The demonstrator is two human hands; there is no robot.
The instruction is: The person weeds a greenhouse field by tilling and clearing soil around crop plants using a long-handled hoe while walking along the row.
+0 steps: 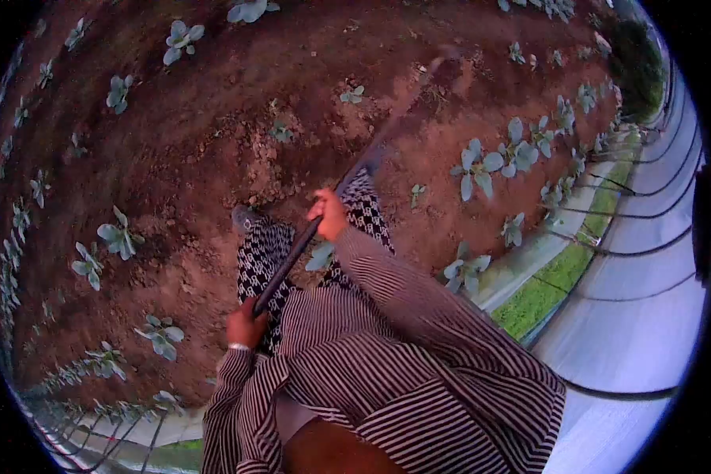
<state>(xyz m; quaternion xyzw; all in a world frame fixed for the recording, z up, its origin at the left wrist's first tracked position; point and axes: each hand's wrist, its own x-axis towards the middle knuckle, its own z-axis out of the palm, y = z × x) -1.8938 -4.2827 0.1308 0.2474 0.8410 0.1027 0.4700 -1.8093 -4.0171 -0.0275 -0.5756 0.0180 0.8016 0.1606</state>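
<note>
A long-handled hoe runs slantwise from my lap out to the upper right, its far end smeared by motion over the soil. My left hand is closed round the near end of the handle, close to my left thigh. Farther up the shaft, my right hand also grips it, over my right leg. Beyond my feet, small seedlings stand in loose, crumbly earth. One leafy plant shows between my legs, partly hidden by my trousers.
Rows of broad-leaved young plants grow on my left, with larger ones on my right. Along the right side run a green strip and a pale plastic wall with dark curved ribs. A dark bush stands far right.
</note>
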